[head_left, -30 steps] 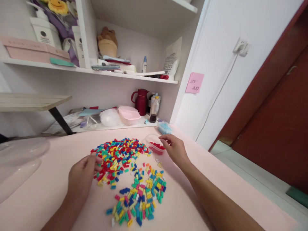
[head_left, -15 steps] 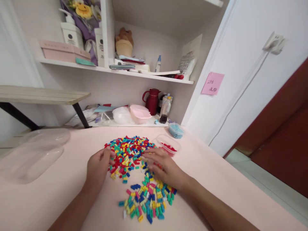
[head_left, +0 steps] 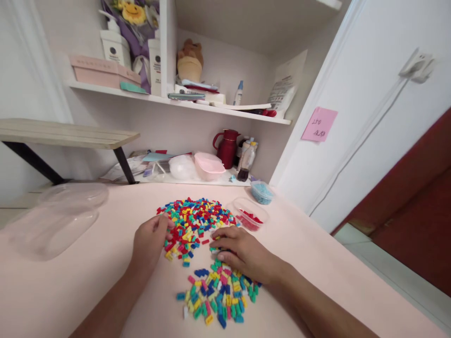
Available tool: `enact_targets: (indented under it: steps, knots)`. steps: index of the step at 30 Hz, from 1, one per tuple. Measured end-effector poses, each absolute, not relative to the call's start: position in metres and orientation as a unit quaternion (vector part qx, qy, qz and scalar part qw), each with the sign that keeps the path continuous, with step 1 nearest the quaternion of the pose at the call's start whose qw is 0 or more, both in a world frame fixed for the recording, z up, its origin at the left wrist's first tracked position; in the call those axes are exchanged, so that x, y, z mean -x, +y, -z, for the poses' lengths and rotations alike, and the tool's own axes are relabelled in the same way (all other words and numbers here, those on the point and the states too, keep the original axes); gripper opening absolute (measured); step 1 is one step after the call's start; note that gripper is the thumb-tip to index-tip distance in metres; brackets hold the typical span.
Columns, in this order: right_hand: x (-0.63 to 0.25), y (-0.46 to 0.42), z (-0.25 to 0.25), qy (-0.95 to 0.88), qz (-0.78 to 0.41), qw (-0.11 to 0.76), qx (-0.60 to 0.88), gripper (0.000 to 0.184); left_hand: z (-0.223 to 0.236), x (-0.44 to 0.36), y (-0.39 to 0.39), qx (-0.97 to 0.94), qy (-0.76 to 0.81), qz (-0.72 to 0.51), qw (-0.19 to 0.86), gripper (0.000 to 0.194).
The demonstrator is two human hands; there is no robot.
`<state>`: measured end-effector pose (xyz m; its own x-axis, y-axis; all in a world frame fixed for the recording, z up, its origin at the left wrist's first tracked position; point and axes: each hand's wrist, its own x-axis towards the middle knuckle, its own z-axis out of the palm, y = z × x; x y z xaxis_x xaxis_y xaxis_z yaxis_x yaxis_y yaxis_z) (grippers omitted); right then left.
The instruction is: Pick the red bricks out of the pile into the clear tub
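1. Pinched narrow, the left hand (head_left: 150,241) has its thumb drawn against bent fingers; whether a brick sits between them I cannot tell. Looser and wider, the right hand (head_left: 244,251) is palm down, with a gap between thumb and forefinger; what lies under its palm is hidden.
2. On the left of the pink worktop (head_left: 63,291), clear plastic containers (head_left: 66,225) lie toward the far edge, in front of a wooden riser (head_left: 70,134) with black legs.
3. Next comes the left hand, its fingertips at the left margin of the larger heap of toy bricks (head_left: 195,216). Red, yellow, green and blue pieces spread there, midway along the worktop and toward its far edge.
4. Closer to the near edge, a smaller brick group (head_left: 220,293) lies scattered, with a dark-blue cluster (head_left: 202,272) at its upper left.
5. Between these two groups, the right hand's fingers come down over bricks; one red brick (head_left: 205,241) lies just left of its fingertips.
6. Beyond the right hand stands a clear tub (head_left: 251,228) holding red bricks, beside the larger heap.
7. Farther right, near the worktop's far right corner, a second tub (head_left: 262,199) contains pale-blue pieces.
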<state>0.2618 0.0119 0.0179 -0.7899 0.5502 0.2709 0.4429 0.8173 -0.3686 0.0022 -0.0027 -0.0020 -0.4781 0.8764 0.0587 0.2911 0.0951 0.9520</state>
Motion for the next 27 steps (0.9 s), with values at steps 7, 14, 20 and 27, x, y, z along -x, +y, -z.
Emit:
enact_targets:
  steps: [7, 14, 20, 27]
  knots:
    - [-0.271, 0.018, -0.017, -0.882, -0.203, 0.247, 0.346, 0.030, 0.000, -0.002, -0.001, -0.420, 0.697, -0.510, 0.280, 0.033]
    - [-0.271, 0.023, -0.010, -0.871, -0.186, 0.246, 0.384, 0.025, 0.003, 0.001, 0.000, -0.427, 0.698, -0.501, 0.281, 0.035]
    - [-0.272, 0.021, -0.014, -0.887, -0.234, 0.233, 0.322, 0.021, 0.000, -0.001, -0.001, -0.430, 0.694, -0.503, 0.284, 0.034]
    - [-0.269, 0.021, -0.010, -0.895, -0.144, 0.276, 0.320, 0.025, 0.002, 0.000, 0.000, -0.445, 0.698, -0.494, 0.267, 0.036]
